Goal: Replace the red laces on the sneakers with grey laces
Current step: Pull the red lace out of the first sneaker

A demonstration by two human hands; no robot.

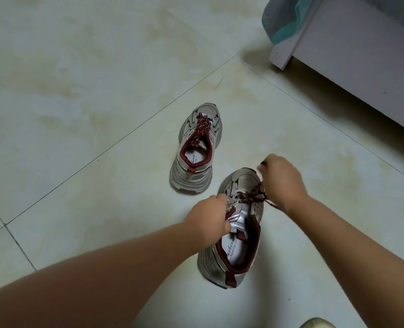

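My left hand (211, 217) grips the near sneaker (234, 233) at the side of its tongue, fingers curled round the upper, while my right hand (280, 178), just beyond and to the right above the toe, pinches a strand of the red lace (251, 197), which is loosened and partly pulled from the eyelets. The second sneaker (196, 147), its red lace (202, 126) fully threaded, stands on the tiled floor (78, 91) beyond my left hand, apart from both hands. A white bed frame (352, 58) lies far beyond my right hand.
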